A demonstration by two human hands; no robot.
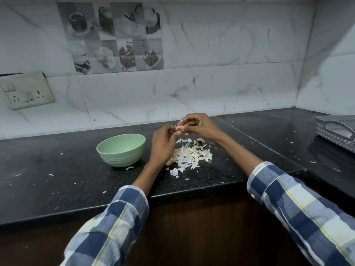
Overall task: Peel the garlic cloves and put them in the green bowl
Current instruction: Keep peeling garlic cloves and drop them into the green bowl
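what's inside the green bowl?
Only the far inner wall of the green bowl shows, pale green and bare. Its near rim hides the bottom, so any peeled cloves there can't be seen.

Bare counter (57,166) left of green bowl (121,149); peel pile (189,155) crowds its right.

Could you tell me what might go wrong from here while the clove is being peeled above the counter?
1. Both hands, left hand and right hand, pinch the small garlic clove in mid-air over the peel pile, not over the green bowl; if it slips, it could land among the peels and be hard to spot.
2. The pile lies close to the counter edge, so a sleeve could sweep scraps off.
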